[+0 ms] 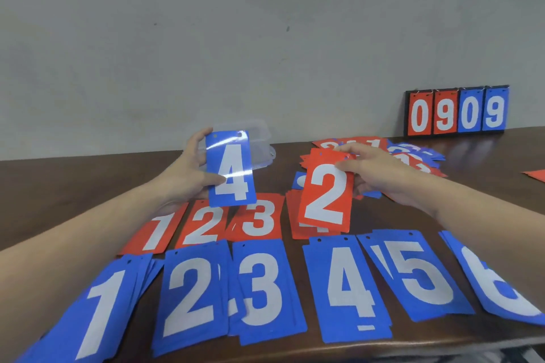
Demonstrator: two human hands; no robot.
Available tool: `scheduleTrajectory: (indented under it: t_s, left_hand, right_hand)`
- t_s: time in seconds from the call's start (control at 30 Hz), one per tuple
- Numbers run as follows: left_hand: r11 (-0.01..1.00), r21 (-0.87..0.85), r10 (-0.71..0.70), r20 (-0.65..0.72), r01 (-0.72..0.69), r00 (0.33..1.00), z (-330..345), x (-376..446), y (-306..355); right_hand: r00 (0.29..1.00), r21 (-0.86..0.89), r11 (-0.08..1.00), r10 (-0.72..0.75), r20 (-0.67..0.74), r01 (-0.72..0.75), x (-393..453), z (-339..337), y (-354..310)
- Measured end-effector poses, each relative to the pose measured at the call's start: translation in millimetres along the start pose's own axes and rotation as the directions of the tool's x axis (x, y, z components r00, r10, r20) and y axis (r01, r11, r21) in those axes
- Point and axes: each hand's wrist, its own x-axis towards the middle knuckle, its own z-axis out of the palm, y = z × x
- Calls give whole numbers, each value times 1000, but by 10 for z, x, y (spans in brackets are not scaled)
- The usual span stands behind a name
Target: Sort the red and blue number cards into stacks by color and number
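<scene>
Blue 4 card [231, 169] is held upright, pinched by the left hand [188, 169]. Red 2 card [326, 194] is gripped at its top by the right hand [380, 169]. Beneath both hands lie red stacks [206, 224], nearer still blue stacks [265, 289]. Unsorted pile [413, 156] lies behind the right hand.

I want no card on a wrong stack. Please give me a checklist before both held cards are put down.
1. Left hand grips the blue 4 card: ok.
2. Right hand grips the red 2 card: ok.
3. Blue 4 stack uncovered: ok.
4. Red 2 stack uncovered: ok.
5. Right hand over the red 2 stack: not ok, it is further right.
6. Lower cards in the stacks match: cannot tell.
</scene>
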Motion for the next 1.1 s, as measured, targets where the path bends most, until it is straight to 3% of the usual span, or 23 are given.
scheduleTrajectory:
  t_s: [0.27, 0.67, 0.8, 0.93, 1.1]
  left_hand:
    - [999, -36, -19, -121, 15, 993, -538, -219, -118]
    - [995, -65, -88, -306, 71, 948, -1178, -484, -381]
    - [994, -53, -103, -321, 91, 941, -1256, -534, -432]
    - [994, -31, -114, -299, 110, 947, -1265, -572, -452]
    - [994, -35, -110, -279, 104, 954, -1234, -590, -439]
  right_hand:
    - [999, -67, 998, 18, 46, -15, 231, 644, -161]
    - [958, 84, 997, -21, 286, -3, 682, 1811, -511]
    - [956, -150, 979, -93, 280, 139, 813, 2096, -486]
    - [940, -393, 868, -206, 273, 305, 855, 2218, -401]
    - [931, -596, 717, -244, 272, 362, 871, 2227, -326]
